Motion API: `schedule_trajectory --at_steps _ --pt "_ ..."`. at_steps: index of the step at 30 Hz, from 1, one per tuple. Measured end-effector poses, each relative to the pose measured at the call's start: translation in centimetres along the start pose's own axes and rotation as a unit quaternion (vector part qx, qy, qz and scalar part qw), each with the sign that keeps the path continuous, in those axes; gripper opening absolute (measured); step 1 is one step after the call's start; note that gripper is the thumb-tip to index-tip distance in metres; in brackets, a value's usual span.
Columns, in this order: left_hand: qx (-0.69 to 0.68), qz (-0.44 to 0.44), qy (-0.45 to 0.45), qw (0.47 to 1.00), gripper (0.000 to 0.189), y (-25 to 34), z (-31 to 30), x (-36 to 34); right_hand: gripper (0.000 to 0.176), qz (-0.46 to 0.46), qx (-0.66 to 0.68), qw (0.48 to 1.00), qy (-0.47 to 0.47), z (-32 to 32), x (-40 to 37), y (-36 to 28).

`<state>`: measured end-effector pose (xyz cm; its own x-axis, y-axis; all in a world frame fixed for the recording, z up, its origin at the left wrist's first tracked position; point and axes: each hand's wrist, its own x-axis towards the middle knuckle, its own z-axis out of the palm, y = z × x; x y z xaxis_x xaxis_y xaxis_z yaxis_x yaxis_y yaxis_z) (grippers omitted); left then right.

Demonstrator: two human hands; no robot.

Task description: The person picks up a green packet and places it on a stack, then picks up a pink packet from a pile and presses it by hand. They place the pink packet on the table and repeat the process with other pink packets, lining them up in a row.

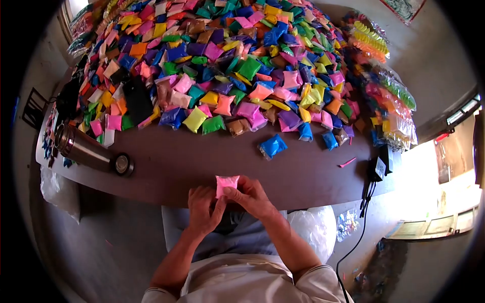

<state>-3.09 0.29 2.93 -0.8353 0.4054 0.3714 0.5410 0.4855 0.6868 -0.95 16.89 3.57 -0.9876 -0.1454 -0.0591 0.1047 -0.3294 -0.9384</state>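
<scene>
A small pink packet (226, 184), soft-looking and in clear film, is held up just over the table's front edge. My right hand (252, 197) pinches it from the right, thumb across its front and fingers behind. On the other side, my left hand (204, 208) has its fingers curled and its thumb against the packet's lower left edge; the fingertips are partly hidden. Beyond my hands, a blue packet (273, 146) lies apart on the brown table (192, 156). Behind it rises a large heap of packets in many colours (222, 96).
A steel flask (86, 149) lies on its side at the left. A black phone-like slab (137, 99) rests against the heap. At the right are a small pink stick (347, 162), a black adapter (376, 169) with hanging cables, and bundled clear bags (394, 108).
</scene>
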Motion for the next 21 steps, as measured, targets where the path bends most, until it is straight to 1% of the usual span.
schedule_trajectory --at_steps 1,3,6,10,12,16,18,21 --pt "0.008 0.001 -0.013 1.0 0.023 0.0 -0.1 0.1 0.025 0.003 0.0 1.0 0.001 -0.1 0.1 0.2" --pt "0.001 0.011 -0.008 1.0 0.023 0.2 -0.2 0.2 0.021 -0.014 -0.038 0.999 0.007 -0.3 0.0 0.8" --pt "-0.002 0.027 -0.012 1.0 0.025 0.0 -0.3 0.2 0.018 -0.023 -0.045 0.998 0.038 0.0 -0.3 0.9" --pt "-0.004 0.044 -0.025 0.999 0.028 0.0 -0.2 0.2 0.014 -0.016 -0.023 0.999 0.031 -0.3 -0.6 1.3" --pt "-0.008 0.045 -0.03 0.999 0.028 -0.3 -0.2 0.2 0.012 -0.014 -0.032 0.998 0.048 0.0 -0.6 1.2" --pt "-0.018 0.037 -0.034 0.999 0.028 -0.2 -0.3 0.4 0.012 -0.024 -0.018 0.998 0.054 0.2 -0.4 1.2" --pt "-0.023 0.032 -0.028 0.999 0.027 -0.3 -0.3 0.4 0.016 -0.035 -0.037 0.997 0.055 0.5 -0.1 0.9" --pt "-0.023 0.028 -0.018 0.999 0.025 -0.5 0.0 0.5 0.018 -0.017 -0.004 0.997 0.08 1.3 0.1 -0.6"
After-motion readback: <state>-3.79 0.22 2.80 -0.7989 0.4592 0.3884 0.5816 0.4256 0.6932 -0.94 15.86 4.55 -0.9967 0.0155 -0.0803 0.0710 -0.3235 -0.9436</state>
